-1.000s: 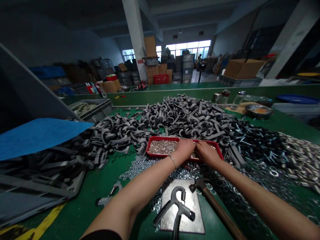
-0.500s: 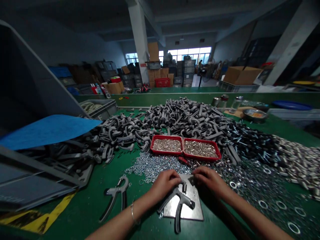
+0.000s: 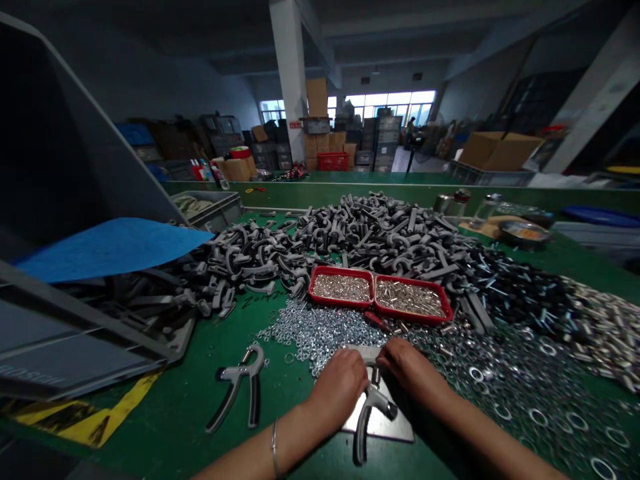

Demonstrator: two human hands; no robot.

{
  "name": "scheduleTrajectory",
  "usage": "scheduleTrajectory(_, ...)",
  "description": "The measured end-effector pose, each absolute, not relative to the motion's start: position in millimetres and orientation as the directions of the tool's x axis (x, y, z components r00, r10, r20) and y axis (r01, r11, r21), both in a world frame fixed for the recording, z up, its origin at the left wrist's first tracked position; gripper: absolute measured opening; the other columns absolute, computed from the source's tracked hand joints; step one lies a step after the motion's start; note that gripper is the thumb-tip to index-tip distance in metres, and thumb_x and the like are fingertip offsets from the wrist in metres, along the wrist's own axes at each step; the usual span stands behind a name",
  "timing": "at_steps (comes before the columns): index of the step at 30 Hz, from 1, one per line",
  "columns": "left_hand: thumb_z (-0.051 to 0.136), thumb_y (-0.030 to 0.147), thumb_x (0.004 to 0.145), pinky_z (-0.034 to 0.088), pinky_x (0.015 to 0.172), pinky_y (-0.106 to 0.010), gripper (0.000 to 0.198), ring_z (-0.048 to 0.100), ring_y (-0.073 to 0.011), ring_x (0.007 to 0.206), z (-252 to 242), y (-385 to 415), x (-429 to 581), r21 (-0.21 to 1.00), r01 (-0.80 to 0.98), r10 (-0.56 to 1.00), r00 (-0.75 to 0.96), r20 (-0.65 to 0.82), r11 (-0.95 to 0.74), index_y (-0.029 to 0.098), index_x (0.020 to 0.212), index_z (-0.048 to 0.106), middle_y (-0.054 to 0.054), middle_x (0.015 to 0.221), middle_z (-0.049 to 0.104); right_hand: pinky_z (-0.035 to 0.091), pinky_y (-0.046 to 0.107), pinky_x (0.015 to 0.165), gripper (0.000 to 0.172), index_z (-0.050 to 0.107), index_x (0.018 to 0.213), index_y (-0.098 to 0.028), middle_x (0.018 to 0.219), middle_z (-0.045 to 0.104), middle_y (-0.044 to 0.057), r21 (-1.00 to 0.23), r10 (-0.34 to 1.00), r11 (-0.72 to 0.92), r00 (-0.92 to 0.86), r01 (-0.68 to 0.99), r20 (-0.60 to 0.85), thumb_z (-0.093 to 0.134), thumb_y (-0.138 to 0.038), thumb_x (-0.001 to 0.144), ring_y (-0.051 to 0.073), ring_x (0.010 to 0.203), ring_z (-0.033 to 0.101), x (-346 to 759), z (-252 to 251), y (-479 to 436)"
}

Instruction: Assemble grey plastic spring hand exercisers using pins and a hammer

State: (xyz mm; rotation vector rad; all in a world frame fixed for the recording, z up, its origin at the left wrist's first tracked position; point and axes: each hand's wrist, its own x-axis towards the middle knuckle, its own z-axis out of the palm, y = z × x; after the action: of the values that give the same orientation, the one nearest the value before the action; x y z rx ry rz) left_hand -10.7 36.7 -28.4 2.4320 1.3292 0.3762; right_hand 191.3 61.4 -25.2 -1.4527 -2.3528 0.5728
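A grey and black hand grip strengthener point(image 3: 374, 403) lies on a square metal plate point(image 3: 397, 427) in front of me. My left hand point(image 3: 343, 381) is closed over its left side, hiding one handle and part of the curved top. My right hand point(image 3: 407, 363) has its fingertips pinched by the top of the strengthener, at the plate's far edge; whatever is between them is hidden. A second hand grip strengthener point(image 3: 241, 387) lies on the green table to the left, its handles spread.
Two red trays point(image 3: 345, 305) of small metal parts stand beyond my hands. Loose nuts point(image 3: 310, 327), rings point(image 3: 537, 418) and a big heap of grey handles point(image 3: 380, 227) surround them. A grey crate point(image 3: 100, 347) stands at left; springs point(image 3: 605, 320) lie far right.
My left hand has moved over the strengthener and covers more of its left handle. My right hand has come closer to the strengthener's top. The view has shifted slightly left.
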Motion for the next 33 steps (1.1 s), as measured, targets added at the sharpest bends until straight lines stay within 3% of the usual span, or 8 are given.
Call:
scheduleTrajectory(4, 0.043, 0.013, 0.098, 0.044, 0.087, -0.039, 0.026, 0.060, -0.0251, 0.091, -27.9, 33.9, -4.8, 0.220, 0.712, 0.739, 0.670, 0.072, -0.667, 0.014, 0.091, 0.067, -0.009, 0.094, 0.067, 0.048, 0.035, 0.082, 0.022, 0.063, 0.086, -0.017, 0.094, 0.067, 0.011, -0.369, 0.876, 0.464, -0.479, 0.806, 0.054, 0.048, -0.001, 0.086, 0.026, 0.092, 0.059, 180.3, -20.7, 54.5)
scheduleTrajectory(8, 0.040, 0.015, 0.100, 0.044, 0.083, -0.037, 0.028, 0.060, -0.0244, 0.089, -33.5, 24.4, -7.4, 0.173, 0.695, 0.714, 0.692, 0.106, -0.698, 0.015, 0.091, 0.067, -0.008, 0.094, 0.067, 0.048, 0.035, 0.081, 0.025, 0.063, 0.083, -0.018, 0.091, 0.067, 0.011, -0.307, 0.869, 0.482, -0.493, 0.821, 0.046, 0.048, 0.002, 0.083, 0.027, 0.090, 0.060, 178.9, -20.2, 53.0)
scheduleTrajectory(12, 0.042, 0.016, 0.100, 0.045, 0.080, -0.035, 0.024, 0.059, -0.0236, 0.090, -38.4, 12.4, -10.8, 0.214, 0.723, 0.752, 0.648, 0.118, -0.657, 0.015, 0.091, 0.065, -0.007, 0.097, 0.067, 0.048, 0.033, 0.074, 0.020, 0.062, 0.082, -0.018, 0.089, 0.066, 0.009, -0.322, 0.880, 0.460, -0.474, 0.827, 0.038, 0.049, -0.004, 0.086, 0.024, 0.083, 0.061, 188.1, -21.8, 54.6)
scheduleTrajectory(15, 0.051, 0.023, 0.098, 0.046, 0.088, -0.039, 0.015, 0.058, -0.0254, 0.099, -36.9, 1.7, -12.9, 0.307, 0.728, 0.783, 0.610, 0.119, -0.613, 0.016, 0.102, 0.064, -0.008, 0.107, 0.066, 0.048, 0.032, 0.075, 0.015, 0.061, 0.083, -0.019, 0.088, 0.065, 0.008, -0.381, 0.894, 0.426, -0.446, 0.821, 0.037, 0.050, -0.015, 0.092, 0.023, 0.083, 0.062, 195.2, -21.2, 53.3)
scheduleTrajectory(19, 0.063, 0.030, 0.091, 0.044, 0.100, -0.045, 0.035, 0.052, -0.0276, 0.113, -33.0, -12.2, -17.0, 0.463, 0.713, 0.837, 0.529, 0.139, -0.527, 0.019, 0.124, 0.055, -0.007, 0.128, 0.059, 0.049, 0.030, 0.076, 0.021, 0.060, 0.087, -0.020, 0.088, 0.068, 0.006, -0.476, 0.914, 0.364, -0.405, 0.801, 0.017, 0.044, -0.027, 0.099, 0.020, 0.084, 0.064, 202.5, -22.3, 46.7)
scheduleTrajectory(22, 0.060, 0.023, 0.092, 0.044, 0.102, -0.045, 0.035, 0.050, -0.0266, 0.116, -31.9, -15.5, -19.0, 0.483, 0.715, 0.847, 0.519, 0.118, -0.506, 0.021, 0.127, 0.054, -0.006, 0.130, 0.058, 0.050, 0.028, 0.073, 0.022, 0.060, 0.087, -0.021, 0.087, 0.069, 0.004, -0.503, 0.920, 0.332, -0.392, 0.798, -0.014, 0.044, -0.029, 0.099, 0.019, 0.081, 0.065, 204.8, -27.0, 41.1)
scheduleTrajectory(28, 0.060, 0.025, 0.093, 0.045, 0.103, -0.045, 0.034, 0.050, -0.0266, 0.116, -31.7, -12.8, -20.3, 0.489, 0.704, 0.836, 0.539, 0.105, -0.515, 0.021, 0.126, 0.054, -0.006, 0.129, 0.059, 0.049, 0.029, 0.071, 0.019, 0.059, 0.086, -0.021, 0.086, 0.068, 0.007, -0.422, 0.919, 0.354, -0.394, 0.834, -0.008, 0.044, -0.025, 0.098, 0.021, 0.078, 0.065, 199.6, -33.6, 33.9)
scheduleTrajectory(33, 0.061, 0.024, 0.092, 0.044, 0.104, -0.044, 0.035, 0.050, -0.0269, 0.117, -32.7, -12.9, -21.8, 0.486, 0.698, 0.832, 0.541, 0.125, -0.527, 0.019, 0.126, 0.054, -0.007, 0.129, 0.059, 0.047, 0.039, 0.081, 0.019, 0.061, 0.085, -0.018, 0.089, 0.068, 0.012, -0.293, 0.886, 0.453, -0.463, 0.842, 0.038, 0.046, -0.009, 0.091, 0.028, 0.088, 0.063, 187.2, -30.9, 31.6)
